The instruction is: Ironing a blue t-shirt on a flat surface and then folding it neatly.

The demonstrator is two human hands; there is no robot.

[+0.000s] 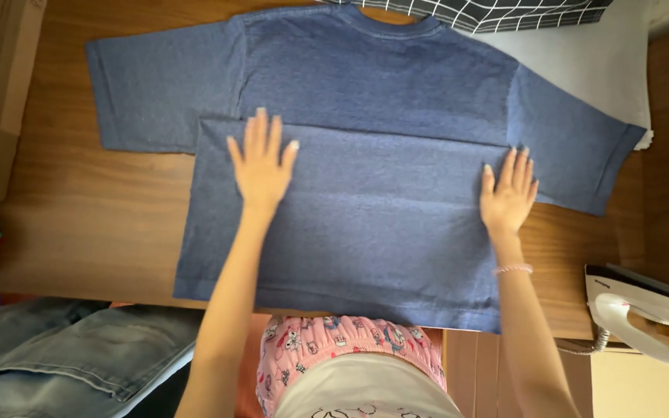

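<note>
T-shirt [373, 101] flat on table [102, 209]; both hands on its folded-up lower half; iron [648, 317] right.

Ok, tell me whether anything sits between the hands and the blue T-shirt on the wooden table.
Nothing visible does. The left hand and the right hand both lie flat, fingers spread, directly on the folded-up lower half of the blue T-shirt. The iron stands apart at the table's right edge.
</note>
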